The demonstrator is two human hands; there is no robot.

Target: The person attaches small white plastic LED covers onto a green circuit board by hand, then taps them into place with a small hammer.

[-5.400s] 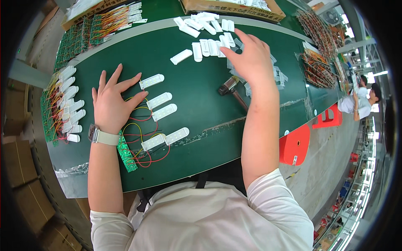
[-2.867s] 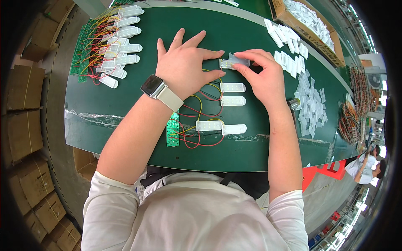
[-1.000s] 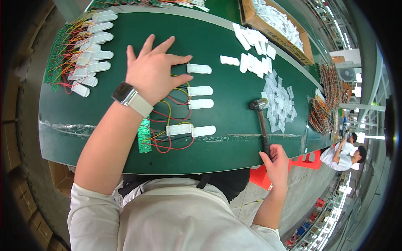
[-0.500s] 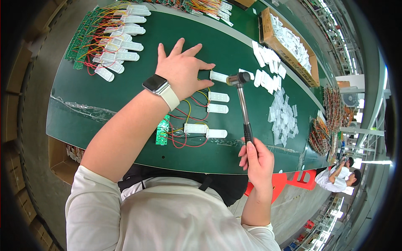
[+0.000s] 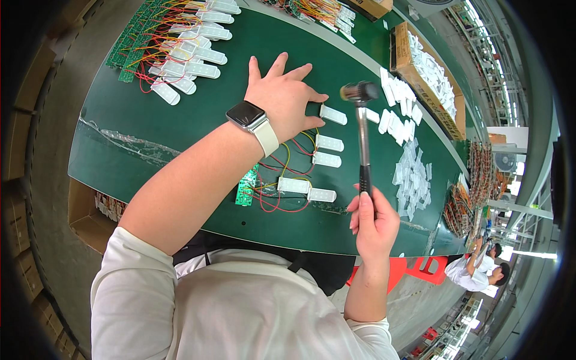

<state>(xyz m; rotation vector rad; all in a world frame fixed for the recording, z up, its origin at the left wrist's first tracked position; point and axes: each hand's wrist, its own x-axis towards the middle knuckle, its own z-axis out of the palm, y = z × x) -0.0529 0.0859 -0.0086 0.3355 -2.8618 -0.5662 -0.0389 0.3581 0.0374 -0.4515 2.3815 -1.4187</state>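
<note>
My left hand [image 5: 281, 99] lies on the green table with most fingers spread; its thumb and forefinger close about the near end of a white LED module [image 5: 334, 114]. My right hand [image 5: 377, 223] is wrapped round the black grip of a mallet [image 5: 365, 147]. The mallet's head, slightly blurred, is raised apart from that module, up and to its right. Below my left hand, several more white LED modules [image 5: 294, 185] lie wired by red, yellow and black leads to a green circuit board [image 5: 246, 186].
Finished-looking white modules with wires and green boards [image 5: 133, 42] are lined up at the far left. On the right lie white covers [image 5: 396, 127], a heap of clear strips [image 5: 412, 180] and a cardboard box [image 5: 403, 57] of white parts. Red stools [image 5: 427, 269] stand beyond the table's edge.
The mallet's head has lifted off the end of the white LED module. My left hand keeps its place at the module. The whole view has shifted a little.
</note>
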